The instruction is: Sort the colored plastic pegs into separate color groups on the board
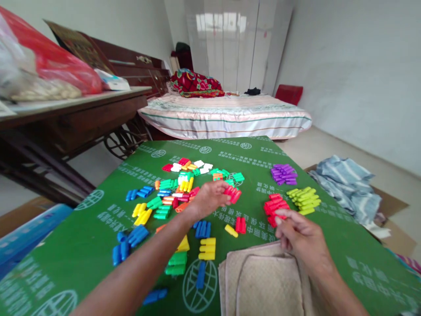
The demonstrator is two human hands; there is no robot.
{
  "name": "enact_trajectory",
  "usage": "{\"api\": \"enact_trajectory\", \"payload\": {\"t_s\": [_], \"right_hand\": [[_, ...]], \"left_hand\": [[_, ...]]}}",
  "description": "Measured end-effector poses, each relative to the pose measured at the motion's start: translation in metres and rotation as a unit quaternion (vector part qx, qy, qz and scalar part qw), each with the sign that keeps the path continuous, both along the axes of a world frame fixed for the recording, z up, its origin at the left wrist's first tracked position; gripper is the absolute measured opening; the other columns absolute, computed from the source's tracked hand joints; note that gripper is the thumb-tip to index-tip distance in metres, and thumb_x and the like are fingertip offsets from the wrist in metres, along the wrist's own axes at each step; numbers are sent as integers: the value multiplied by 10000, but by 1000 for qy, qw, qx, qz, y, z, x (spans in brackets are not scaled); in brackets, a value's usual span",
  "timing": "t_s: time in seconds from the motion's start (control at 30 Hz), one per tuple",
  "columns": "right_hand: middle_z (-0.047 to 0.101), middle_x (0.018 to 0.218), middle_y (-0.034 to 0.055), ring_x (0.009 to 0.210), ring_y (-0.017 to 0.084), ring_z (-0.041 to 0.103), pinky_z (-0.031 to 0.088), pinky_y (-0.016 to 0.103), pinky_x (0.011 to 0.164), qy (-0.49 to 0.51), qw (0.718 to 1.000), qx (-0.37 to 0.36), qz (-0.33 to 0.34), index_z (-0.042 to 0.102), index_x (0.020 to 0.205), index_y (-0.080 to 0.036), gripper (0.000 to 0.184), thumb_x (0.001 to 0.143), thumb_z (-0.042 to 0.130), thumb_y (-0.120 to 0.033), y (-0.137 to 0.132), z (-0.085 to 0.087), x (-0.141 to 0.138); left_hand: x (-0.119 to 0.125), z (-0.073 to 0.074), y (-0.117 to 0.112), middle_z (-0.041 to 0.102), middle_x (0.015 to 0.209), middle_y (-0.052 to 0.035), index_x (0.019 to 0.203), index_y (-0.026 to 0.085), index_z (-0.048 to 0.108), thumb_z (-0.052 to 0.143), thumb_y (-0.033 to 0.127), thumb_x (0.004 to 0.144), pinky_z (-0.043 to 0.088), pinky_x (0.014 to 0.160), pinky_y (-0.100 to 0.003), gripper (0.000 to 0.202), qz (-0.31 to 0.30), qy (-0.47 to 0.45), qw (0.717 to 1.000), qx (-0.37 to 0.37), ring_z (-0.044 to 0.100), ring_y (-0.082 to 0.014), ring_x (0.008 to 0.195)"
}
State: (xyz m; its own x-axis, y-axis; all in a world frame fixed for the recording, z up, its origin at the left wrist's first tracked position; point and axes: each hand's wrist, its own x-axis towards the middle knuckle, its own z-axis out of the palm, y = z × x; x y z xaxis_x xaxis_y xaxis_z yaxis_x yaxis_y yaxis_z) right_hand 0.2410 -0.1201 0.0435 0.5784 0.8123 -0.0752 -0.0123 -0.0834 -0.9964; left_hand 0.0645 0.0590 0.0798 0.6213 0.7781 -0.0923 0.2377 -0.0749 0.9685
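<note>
Many small coloured plastic pieces lie scattered on a green printed table cover (98,228). My left hand (210,198) reaches over the mixed heap, its fingers closed on a red piece (233,193). My right hand (297,235) rests near the front with fingers curled, its fingertips at the sorted red pile (275,206). Beside that pile lie a sorted yellow-green pile (304,198) and a purple pile (284,174). Loose blue pieces (135,236), yellow pieces (208,248) and green pieces (176,263) lie nearer to me.
A beige folded cloth (263,281) lies at the table's front edge. A dark wooden table (75,109) with bags stands at the left. A bed (226,116) is behind. Blue-grey fabric (348,184) on cardboard lies on the floor at the right.
</note>
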Motion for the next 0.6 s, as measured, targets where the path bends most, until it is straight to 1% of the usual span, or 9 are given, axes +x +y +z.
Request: {"api": "enact_trajectory", "payload": {"t_s": [0.03, 0.1, 0.2, 0.27, 0.33, 0.43, 0.47, 0.53, 0.6], "right_hand": [[582, 501, -38, 363, 82, 460, 364, 194, 374, -1, 1000, -3, 27, 624, 952, -143, 457, 675, 698, -499, 1, 4, -8], [589, 514, -38, 376, 90, 477, 374, 196, 379, -1, 998, -7, 64, 609, 1004, -147, 497, 672, 695, -507, 5, 9, -21], [609, 554, -27, 390, 93, 490, 379, 198, 381, 0, 998, -10, 65, 591, 1026, -149, 510, 691, 671, -526, 7, 8, -30], [610, 562, -22, 389, 94, 485, 381, 203, 383, -7, 998, -17, 62, 594, 1013, -144, 498, 705, 653, -531, 7, 5, -30], [587, 539, -31, 400, 96, 480, 387, 208, 398, -40, 997, -18, 67, 609, 1015, -140, 472, 724, 639, -511, 5, 1, -27], [581, 548, -30, 461, 108, 512, 412, 214, 449, -156, 985, 0, 80, 644, 1021, -153, 377, 770, 600, -431, 0, -2, -22], [611, 595, -13, 508, 117, 546, 439, 221, 490, -204, 975, 8, 87, 655, 1026, -162, 344, 786, 584, -397, -2, -3, -21], [678, 757, 30, 635, 141, 614, 492, 249, 604, -293, 949, 15, 112, 660, 1059, -182, 308, 811, 550, -327, -6, -4, -18], [691, 907, 59, 756, 160, 642, 511, 275, 704, -368, 917, 9, 155, 642, 1117, -198, 317, 832, 517, -262, -9, -3, -15]], "left_hand": [[4, -1, -15, 623, 677, 32, 826, 188, 555, 674, 246, 612, 489, 611, -256, 252, -31, -29, 998, -36, 610, -122, 637], [11, -6, -41, 621, 667, 33, 789, 183, 546, 682, 227, 607, 477, 617, -244, 231, -66, -72, 992, -80, 588, -102, 618], [15, -14, -66, 626, 680, 20, 769, 172, 553, 696, 227, 614, 455, 608, -233, 218, -83, -95, 985, -120, 569, -91, 615], [14, -17, -73, 627, 691, 11, 762, 164, 565, 691, 225, 623, 447, 623, -234, 198, -86, -99, 983, -130, 564, -93, 634], [11, -18, -77, 622, 690, 7, 758, 155, 583, 663, 221, 644, 435, 627, -232, 154, -105, -91, 981, -133, 550, -89, 637], [8, -16, -79, 613, 674, 10, 753, 144, 594, 621, 207, 657, 411, 605, -228, 119, -146, -73, 976, -142, 527, -83, 613], [8, -15, -80, 610, 672, 14, 754, 141, 588, 620, 201, 648, 406, 600, -229, 126, -155, -70, 974, -149, 521, -81, 604], [8, -14, -80, 608, 675, 21, 773, 141, 569, 625, 194, 625, 398, 593, -228, 168, -160, -70, 971, -166, 520, -81, 600], [9, -13, -80, 606, 673, 30, 815, 145, 548, 630, 197, 611, 385, 576, -225, 225, -159, -62, 969, -177, 525, -85, 598]]}}
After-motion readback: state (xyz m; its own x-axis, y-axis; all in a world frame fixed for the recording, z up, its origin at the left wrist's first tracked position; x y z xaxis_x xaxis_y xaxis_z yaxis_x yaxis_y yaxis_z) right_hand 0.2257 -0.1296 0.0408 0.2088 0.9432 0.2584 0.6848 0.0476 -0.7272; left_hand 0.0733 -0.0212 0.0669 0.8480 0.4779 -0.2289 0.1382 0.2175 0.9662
